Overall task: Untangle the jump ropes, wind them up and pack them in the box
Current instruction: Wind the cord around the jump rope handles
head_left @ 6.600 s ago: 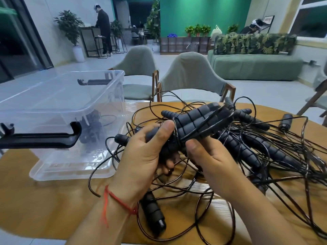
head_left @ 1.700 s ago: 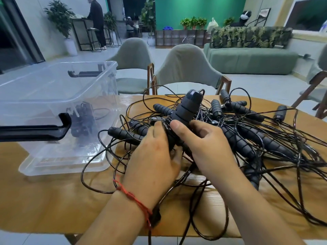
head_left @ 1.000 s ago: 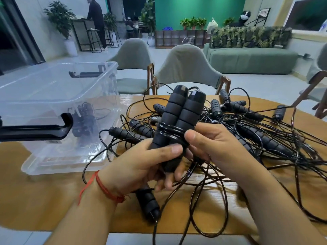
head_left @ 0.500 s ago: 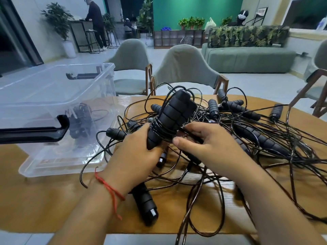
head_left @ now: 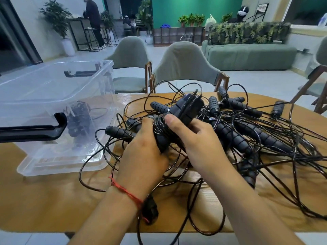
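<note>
A pair of black foam jump-rope handles (head_left: pixel 184 112) with thin black cord coiled round their middle is held above the table. My left hand (head_left: pixel 143 156) grips the bundle from the left and below. My right hand (head_left: pixel 194 137) grips it from the right, thumb on the coil. A tangled heap of black jump ropes (head_left: pixel 247 135) with several handles covers the table's right half. A clear plastic box (head_left: pixel 58 103) with black latch handles stands at the left, with one wound rope (head_left: pixel 79 121) inside.
The round wooden table (head_left: pixel 44 200) has bare surface at the front left. A loose handle (head_left: pixel 150 211) lies under my left wrist. Two grey chairs (head_left: pixel 184 68) stand behind the table, another at the far right. A person stands far back at a counter.
The handle bundle has tilted from upright to leaning right and dropped a little. More cord is coiled round it. Both hands have closed in around its lower part.
</note>
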Tool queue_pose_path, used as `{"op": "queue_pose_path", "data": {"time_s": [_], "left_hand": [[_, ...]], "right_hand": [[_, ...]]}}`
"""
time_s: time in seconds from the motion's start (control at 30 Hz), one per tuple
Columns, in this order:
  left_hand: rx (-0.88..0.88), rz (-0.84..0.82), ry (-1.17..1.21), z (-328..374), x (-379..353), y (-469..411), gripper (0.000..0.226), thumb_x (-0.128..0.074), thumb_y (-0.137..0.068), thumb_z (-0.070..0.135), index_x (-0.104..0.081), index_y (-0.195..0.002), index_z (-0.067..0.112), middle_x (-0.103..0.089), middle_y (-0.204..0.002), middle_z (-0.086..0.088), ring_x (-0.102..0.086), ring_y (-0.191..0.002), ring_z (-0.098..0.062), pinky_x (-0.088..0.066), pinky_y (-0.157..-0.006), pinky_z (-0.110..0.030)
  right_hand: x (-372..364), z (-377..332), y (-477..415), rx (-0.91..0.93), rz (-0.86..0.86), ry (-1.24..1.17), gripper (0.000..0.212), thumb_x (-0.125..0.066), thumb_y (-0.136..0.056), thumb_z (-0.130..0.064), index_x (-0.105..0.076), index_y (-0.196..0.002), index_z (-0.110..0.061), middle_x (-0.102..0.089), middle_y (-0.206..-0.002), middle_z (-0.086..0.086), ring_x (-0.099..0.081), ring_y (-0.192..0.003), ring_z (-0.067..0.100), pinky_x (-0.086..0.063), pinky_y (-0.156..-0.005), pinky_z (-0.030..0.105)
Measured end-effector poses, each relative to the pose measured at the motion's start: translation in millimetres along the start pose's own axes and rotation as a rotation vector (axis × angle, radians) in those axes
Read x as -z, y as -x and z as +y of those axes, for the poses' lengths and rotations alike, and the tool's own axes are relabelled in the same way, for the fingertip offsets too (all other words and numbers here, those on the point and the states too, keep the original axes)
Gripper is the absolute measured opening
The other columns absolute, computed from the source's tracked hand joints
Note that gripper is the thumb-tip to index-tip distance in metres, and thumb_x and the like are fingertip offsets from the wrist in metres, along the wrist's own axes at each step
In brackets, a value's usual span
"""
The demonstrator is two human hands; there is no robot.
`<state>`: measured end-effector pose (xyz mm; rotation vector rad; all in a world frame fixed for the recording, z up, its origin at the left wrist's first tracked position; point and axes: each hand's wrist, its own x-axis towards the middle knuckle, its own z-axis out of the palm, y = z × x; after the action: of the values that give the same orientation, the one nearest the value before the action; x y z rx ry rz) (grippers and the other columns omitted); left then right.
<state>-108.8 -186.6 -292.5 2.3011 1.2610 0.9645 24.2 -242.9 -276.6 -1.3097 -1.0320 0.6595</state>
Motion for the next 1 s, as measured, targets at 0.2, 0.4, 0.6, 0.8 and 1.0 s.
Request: {"op": "queue_pose_path", "data": {"time_s": [0.2, 0.4, 0.6, 0.8, 1.0], "left_hand": [[-0.025, -0.539, 0.266, -0.8, 34.0, -11.1, 0.034, -0.088, -0.079, 0.048, -0.069, -0.103, 0.033, -0.076, -0.091, 0.012, -0.071, -0.082, -0.002, -0.054, -0.067, -0.016], [0.016, -1.079, 0.956, -15.0, 34.1, -10.1, 0.028, -0.085, -0.086, 0.022, -0.072, -0.106, 0.007, -0.071, -0.089, -0.019, -0.069, -0.075, -0.037, -0.058, -0.067, -0.040], [0.017, -1.398, 1.251, -19.1, 11.5, 4.7, 0.036, -0.082, -0.087, 0.022, -0.066, -0.112, 0.002, -0.070, -0.084, -0.010, -0.070, -0.066, -0.016, -0.058, -0.057, -0.025], [0.023, -0.972, 1.020, -9.3, 15.0, -4.6, 0.003, -0.067, -0.092, 0.007, -0.064, -0.093, 0.006, -0.054, -0.071, -0.010, -0.052, -0.057, -0.020, -0.044, -0.049, -0.028], [0.069, -0.547, 0.659, -13.5, 3.8, -5.1, 0.009, -0.077, -0.091, 0.011, -0.071, -0.086, 0.008, -0.058, -0.071, -0.024, -0.055, -0.061, -0.026, -0.051, -0.058, -0.041]], "right_hand": [[25.4, 0.9, 3.1, 0.019, -0.232, -0.024, 0.029, -0.069, -0.096, -0.045, -0.080, -0.111, -0.021, -0.081, -0.106, -0.001, -0.076, -0.103, 0.014, -0.056, -0.087, 0.026], [35.0, 1.7, 2.3, 0.097, -0.524, -0.127, 0.033, -0.068, -0.096, -0.029, -0.074, -0.120, -0.008, -0.077, -0.104, 0.007, -0.075, -0.096, 0.022, -0.058, -0.080, 0.031], [39.9, 3.0, 0.1, 0.114, -0.684, -0.176, 0.041, -0.072, -0.088, -0.019, -0.071, -0.122, 0.002, -0.076, -0.108, 0.006, -0.072, -0.100, 0.020, -0.055, -0.084, 0.028], [48.7, 3.7, -5.2, 0.111, -0.510, -0.120, 0.023, -0.081, -0.092, -0.023, -0.079, -0.113, -0.013, -0.080, -0.106, 0.003, -0.075, -0.101, 0.022, -0.059, -0.081, 0.035], [57.2, 0.7, -10.4, 0.087, -0.378, 0.151, 0.030, -0.083, -0.080, -0.030, -0.081, -0.109, -0.027, -0.082, -0.105, -0.011, -0.076, -0.104, 0.006, -0.056, -0.088, 0.018]]}}
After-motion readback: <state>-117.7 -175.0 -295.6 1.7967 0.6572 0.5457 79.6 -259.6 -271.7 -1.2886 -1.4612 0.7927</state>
